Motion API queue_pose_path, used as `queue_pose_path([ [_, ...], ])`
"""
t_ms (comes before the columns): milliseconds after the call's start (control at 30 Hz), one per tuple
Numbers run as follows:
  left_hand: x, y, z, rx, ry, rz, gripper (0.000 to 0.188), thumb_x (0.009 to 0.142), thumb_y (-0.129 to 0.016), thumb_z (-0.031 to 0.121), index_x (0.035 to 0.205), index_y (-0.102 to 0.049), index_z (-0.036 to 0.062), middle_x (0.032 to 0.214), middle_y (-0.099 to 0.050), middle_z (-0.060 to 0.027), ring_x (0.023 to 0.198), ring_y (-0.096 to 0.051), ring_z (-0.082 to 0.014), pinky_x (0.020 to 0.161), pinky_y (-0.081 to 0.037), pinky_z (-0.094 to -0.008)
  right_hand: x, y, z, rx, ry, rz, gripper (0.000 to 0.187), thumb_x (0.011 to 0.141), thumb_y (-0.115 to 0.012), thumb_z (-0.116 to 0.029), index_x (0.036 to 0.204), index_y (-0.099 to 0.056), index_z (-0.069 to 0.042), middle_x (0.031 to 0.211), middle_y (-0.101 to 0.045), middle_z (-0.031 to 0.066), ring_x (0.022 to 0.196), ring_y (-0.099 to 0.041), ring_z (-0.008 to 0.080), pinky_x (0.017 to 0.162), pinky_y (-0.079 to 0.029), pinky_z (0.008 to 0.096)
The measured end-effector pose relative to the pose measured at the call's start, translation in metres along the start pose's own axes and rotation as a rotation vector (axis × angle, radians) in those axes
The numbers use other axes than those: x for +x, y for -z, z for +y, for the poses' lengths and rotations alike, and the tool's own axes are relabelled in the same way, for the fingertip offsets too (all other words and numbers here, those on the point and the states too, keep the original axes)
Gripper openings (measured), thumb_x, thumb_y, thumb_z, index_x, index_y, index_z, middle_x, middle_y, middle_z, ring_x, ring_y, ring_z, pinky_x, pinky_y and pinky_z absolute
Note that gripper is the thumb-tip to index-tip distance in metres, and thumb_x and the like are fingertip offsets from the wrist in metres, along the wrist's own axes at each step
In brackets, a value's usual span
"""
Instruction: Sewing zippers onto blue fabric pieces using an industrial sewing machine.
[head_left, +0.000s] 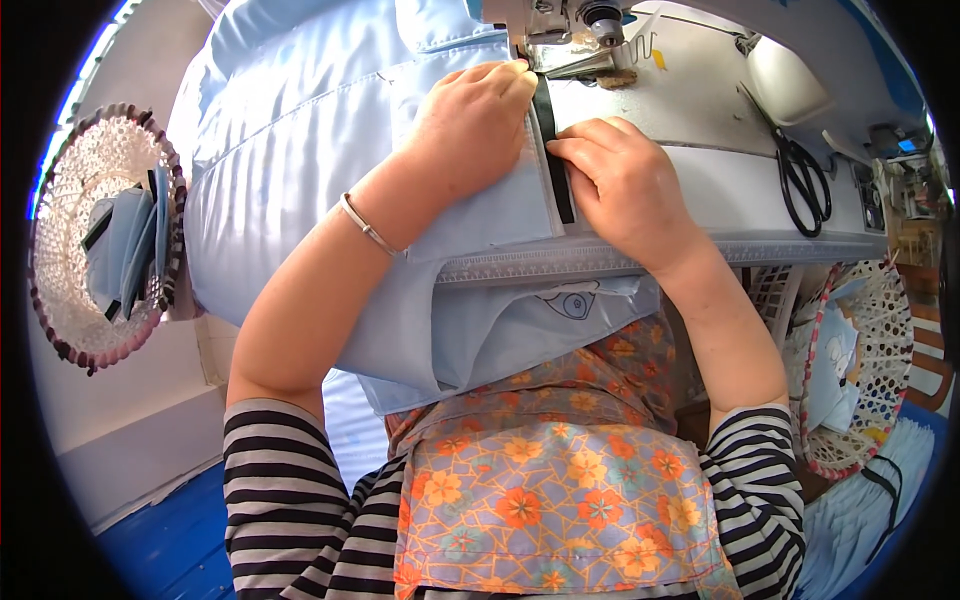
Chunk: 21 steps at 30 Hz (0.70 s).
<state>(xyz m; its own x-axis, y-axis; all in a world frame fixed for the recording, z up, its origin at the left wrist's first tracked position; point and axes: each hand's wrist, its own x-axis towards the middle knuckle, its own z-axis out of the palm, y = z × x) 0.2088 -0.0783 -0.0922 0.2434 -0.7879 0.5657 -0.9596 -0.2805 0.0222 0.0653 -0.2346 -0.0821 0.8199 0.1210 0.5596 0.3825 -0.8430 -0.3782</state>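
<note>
Light blue fabric [310,150] lies spread over the sewing machine bed, and part of it drapes over the front edge. A narrow black strip [553,150] runs along the fabric's right edge toward the sewing machine's needle area [560,25]. My left hand [480,125] presses on the fabric with its fingers closed together, fingertips at the strip's far end just in front of the machine head. Against the right side of the strip, my right hand [625,185] pinches it between thumb and forefinger. The needle itself cannot be made out.
Black scissors [802,185] lie on the right of the machine table [700,200]. A woven basket [60,250] holding blue and dark pieces stands at left. Another basket [880,340] with light blue pieces is at lower right, beside a tied fabric stack [865,510].
</note>
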Motion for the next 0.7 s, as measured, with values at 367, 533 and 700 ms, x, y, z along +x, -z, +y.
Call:
queue_pose_path([
  [367, 0.007, 0.012, 0.012, -0.034, 0.035, -0.166, 0.022, 0.08, -0.058, 0.009, 0.1, -0.063, 0.0024, 0.107, -0.064, -0.0142, 0.104, -0.062, -0.0306, 0.087, -0.052, -0.0425, 0.001, -0.002, 0.0, -0.033, 0.02, 0.015, 0.022, 0.076, -0.064, 0.003, 0.097, -0.068, 0.0, 0.095, -0.066, 0.0113, 0.088, -0.062, 0.0302, 0.079, -0.053, 0.0386],
  [533, -0.005, 0.031, 0.05, -0.083, 0.093, -0.142, 0.022, 0.079, -0.059, 0.007, 0.1, -0.061, 0.0022, 0.107, -0.06, -0.0137, 0.103, -0.061, -0.0298, 0.088, -0.05, -0.0419, 0.001, -0.002, 0.004, -0.019, 0.011, 0.027, 0.02, 0.078, -0.065, 0.003, 0.097, -0.069, 0.001, 0.096, -0.067, 0.0115, 0.089, -0.063, 0.0302, 0.08, -0.053, 0.0385],
  [700, -0.018, 0.036, 0.051, -0.084, 0.073, -0.108, 0.03, 0.079, -0.062, 0.01, 0.108, -0.062, 0.0015, 0.111, -0.061, -0.0115, 0.107, -0.06, -0.028, 0.093, -0.049, -0.041, 0.004, 0.0, 0.002, -0.013, -0.079, -0.014, 0.019, 0.08, -0.065, 0.002, 0.098, -0.068, 0.002, 0.098, -0.068, 0.0124, 0.092, -0.064, 0.0296, 0.082, -0.053, 0.0379],
])
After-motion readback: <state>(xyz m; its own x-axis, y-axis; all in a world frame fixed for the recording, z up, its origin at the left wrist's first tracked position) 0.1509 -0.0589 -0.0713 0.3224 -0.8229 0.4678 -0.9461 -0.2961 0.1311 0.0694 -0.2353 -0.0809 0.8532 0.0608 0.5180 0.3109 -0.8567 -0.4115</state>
